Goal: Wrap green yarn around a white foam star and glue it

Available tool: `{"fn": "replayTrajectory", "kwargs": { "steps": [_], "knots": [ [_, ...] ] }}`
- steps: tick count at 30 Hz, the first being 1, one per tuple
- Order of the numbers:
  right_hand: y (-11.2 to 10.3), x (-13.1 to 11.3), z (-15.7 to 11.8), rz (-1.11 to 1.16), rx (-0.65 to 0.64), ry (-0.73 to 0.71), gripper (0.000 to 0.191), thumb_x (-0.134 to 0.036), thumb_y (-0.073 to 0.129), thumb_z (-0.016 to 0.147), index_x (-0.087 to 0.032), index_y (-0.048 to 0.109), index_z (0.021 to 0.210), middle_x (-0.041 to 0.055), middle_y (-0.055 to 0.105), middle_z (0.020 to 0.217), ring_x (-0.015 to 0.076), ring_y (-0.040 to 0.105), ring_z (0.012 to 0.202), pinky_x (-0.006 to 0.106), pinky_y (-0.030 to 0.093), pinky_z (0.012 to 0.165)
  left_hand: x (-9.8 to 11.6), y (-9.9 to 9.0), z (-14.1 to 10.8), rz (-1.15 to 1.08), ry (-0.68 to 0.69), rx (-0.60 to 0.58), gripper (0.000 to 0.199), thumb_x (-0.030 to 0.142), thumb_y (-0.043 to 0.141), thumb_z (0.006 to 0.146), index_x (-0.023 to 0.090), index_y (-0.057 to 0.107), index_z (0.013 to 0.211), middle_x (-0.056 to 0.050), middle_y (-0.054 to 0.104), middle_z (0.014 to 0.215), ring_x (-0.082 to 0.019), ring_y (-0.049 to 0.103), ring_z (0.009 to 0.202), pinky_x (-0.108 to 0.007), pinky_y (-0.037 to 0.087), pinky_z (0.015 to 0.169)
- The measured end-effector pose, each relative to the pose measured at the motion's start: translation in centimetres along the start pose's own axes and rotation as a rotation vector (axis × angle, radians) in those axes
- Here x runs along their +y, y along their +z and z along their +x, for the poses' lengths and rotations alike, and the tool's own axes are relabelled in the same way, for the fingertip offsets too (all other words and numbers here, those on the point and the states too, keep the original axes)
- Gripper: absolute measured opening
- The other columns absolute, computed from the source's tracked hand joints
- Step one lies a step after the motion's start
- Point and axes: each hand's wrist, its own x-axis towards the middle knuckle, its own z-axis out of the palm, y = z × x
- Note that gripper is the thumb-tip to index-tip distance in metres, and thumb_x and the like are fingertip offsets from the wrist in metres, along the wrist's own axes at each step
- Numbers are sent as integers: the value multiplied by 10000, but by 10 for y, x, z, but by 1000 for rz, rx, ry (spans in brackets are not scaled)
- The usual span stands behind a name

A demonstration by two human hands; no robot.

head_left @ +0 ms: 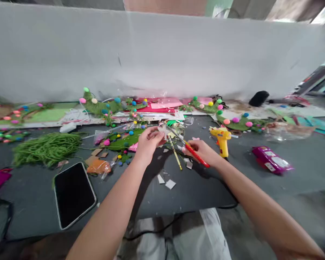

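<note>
My left hand (149, 141) pinches a small pale star-shaped cutout (164, 132) over the middle of the table. In my right hand (199, 148) are red-handled scissors (196, 154), their blades reaching up and left to the star's edge. Whether the blades touch the star I cannot tell. A yellow patterned pencil (176, 153) lies just below the blades. White card scraps (170, 184) are scattered on the dark table under my hands.
A yellow glue gun (221, 140) stands right of my right hand, with a purple packet (272, 160) beyond. Leftward lie a phone (75, 195), green yarn (48, 148) and an orange packet (99, 166). Green pieces with pompoms (105, 106) line the white wall (151, 54).
</note>
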Motion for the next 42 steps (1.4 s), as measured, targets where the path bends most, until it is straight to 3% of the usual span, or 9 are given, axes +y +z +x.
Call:
{"fn": "replayTrajectory", "kwargs": {
  "steps": [21,27,31,38,42],
  "knots": [
    [-1,-8,-5,-19,3,24,493,-605,689,837,-210,450,664,-64,413,541,84,369,489,251,257,498,1,-3,-2,33,-25,-31,414,310,958,590,154,704,877,-38,769,782,-161,724,719,-304,614,740],
    [0,0,-2,-106,78,49,490,-616,702,814,-192,517,654,-59,369,578,88,320,540,259,236,525,1,-3,-2,46,-27,-37,421,327,961,598,154,701,882,-45,769,780,-166,724,726,-310,613,752],
    [0,6,2,-159,141,35,535,-638,693,810,-193,456,630,-62,310,617,93,283,598,263,250,569,1,-3,-1,50,-16,-33,422,340,964,591,163,690,859,-28,753,768,-168,719,727,-311,613,741],
    [-4,11,3,-253,253,71,489,-647,695,803,-203,514,707,-54,444,638,110,373,613,260,291,565,5,-3,-3,71,-14,-45,370,300,909,667,164,682,925,-38,742,892,-201,763,791,-312,607,734],
    [-14,19,5,-350,366,128,481,-656,709,766,-199,569,708,-38,482,596,125,396,595,274,289,559,9,-7,-2,90,23,-23,363,277,895,653,162,691,931,-29,725,901,-173,740,717,-275,572,648]
  ]
}}
